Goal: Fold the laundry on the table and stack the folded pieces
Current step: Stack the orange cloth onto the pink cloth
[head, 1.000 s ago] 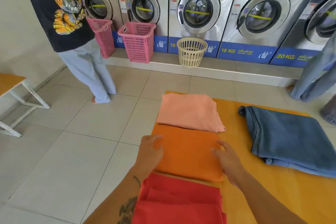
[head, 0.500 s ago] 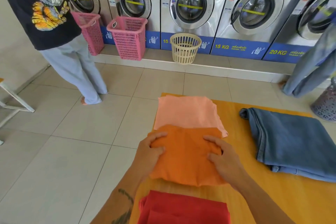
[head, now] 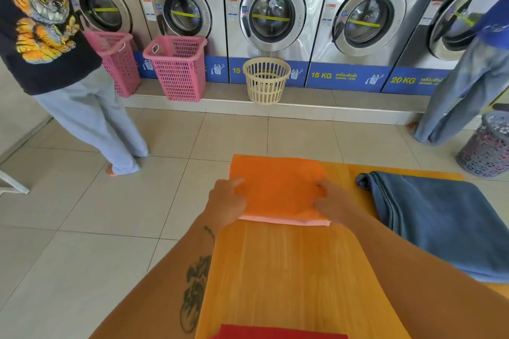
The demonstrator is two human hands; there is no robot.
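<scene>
A folded orange cloth (head: 278,187) lies on top of a folded pink cloth (head: 286,221) at the far left corner of the wooden table (head: 289,270); only the pink edges show beneath it. My left hand (head: 225,198) grips the orange cloth's left side and my right hand (head: 329,201) grips its right side. A folded red cloth (head: 275,333) peeks in at the table's near edge. A blue denim piece (head: 440,217) lies spread on the right of the table.
A person in a dark printed shirt (head: 46,36) stands at the left, another in blue (head: 468,77) at the right. Two pink baskets (head: 179,69), a cream basket (head: 266,81) and a grey basket (head: 487,146) stand by the washing machines (head: 272,8).
Both hands took hold of the orange cloth, lifted it away from me and set it on top of the pink cloth, which it now covers.
</scene>
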